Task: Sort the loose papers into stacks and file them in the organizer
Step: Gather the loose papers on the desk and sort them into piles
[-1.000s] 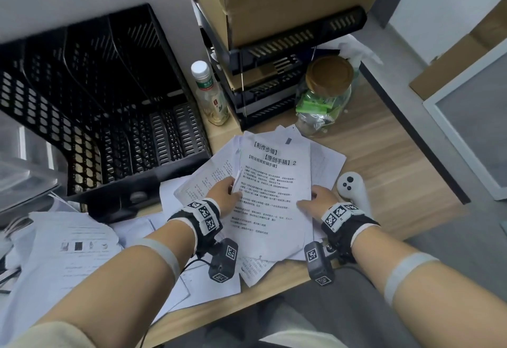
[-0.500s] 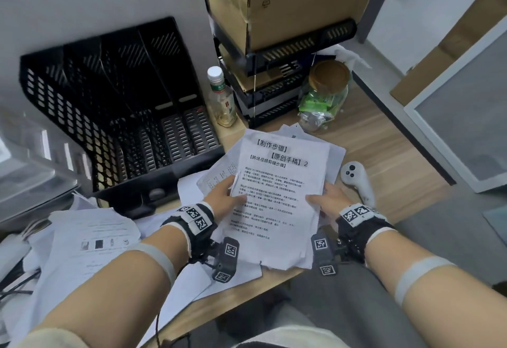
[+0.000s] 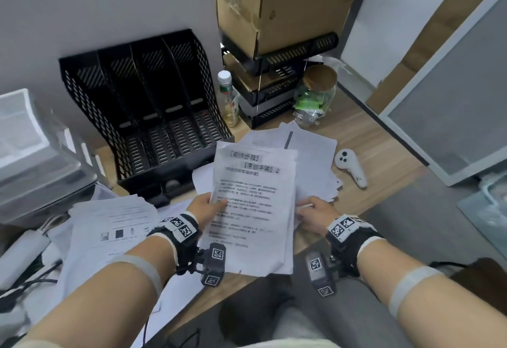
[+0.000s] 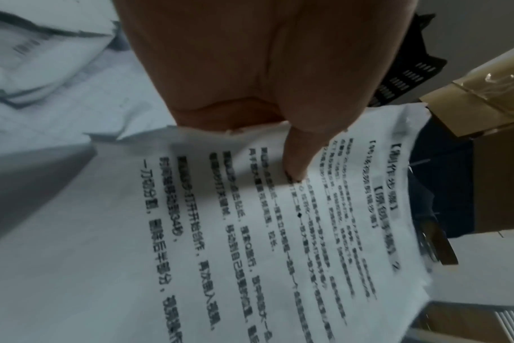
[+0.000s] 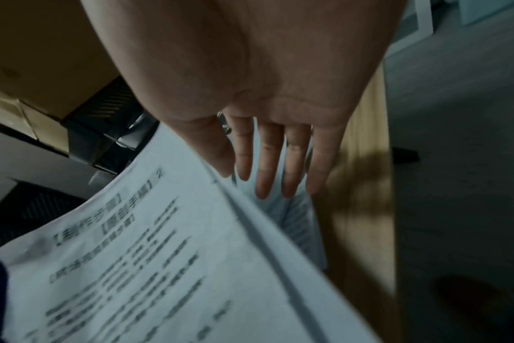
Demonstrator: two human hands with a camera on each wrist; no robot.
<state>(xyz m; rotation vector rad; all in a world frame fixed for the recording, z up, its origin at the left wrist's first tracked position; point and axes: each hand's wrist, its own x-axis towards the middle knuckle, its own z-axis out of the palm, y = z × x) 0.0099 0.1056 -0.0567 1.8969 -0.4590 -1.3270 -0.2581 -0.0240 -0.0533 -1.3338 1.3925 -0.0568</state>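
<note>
My left hand [image 3: 215,204] grips a stack of printed papers [image 3: 255,205] by its left edge and holds it lifted above the desk. In the left wrist view the thumb [image 4: 297,153] presses on the top sheet [image 4: 250,243]. My right hand [image 3: 308,208] is at the stack's right edge; the right wrist view shows its fingers [image 5: 267,167] straight beside the stack [image 5: 162,255], holding nothing. The black mesh organizer [image 3: 153,117] stands behind the stack to the left, its slots bare. More loose sheets [image 3: 312,153] lie on the desk under and behind the stack.
Another paper pile [image 3: 109,227] lies at the left over cables. A white controller [image 3: 352,169] rests right of the sheets. A bottle [image 3: 229,100], a jar [image 3: 315,95] and black trays bearing a cardboard box [image 3: 279,4] stand at the back. The desk edge [image 3: 397,139] runs along the right.
The stack has risen off the desk in my left hand's grip. My right hand has released its right edge and its fingers have straightened. The head view has pulled back.
</note>
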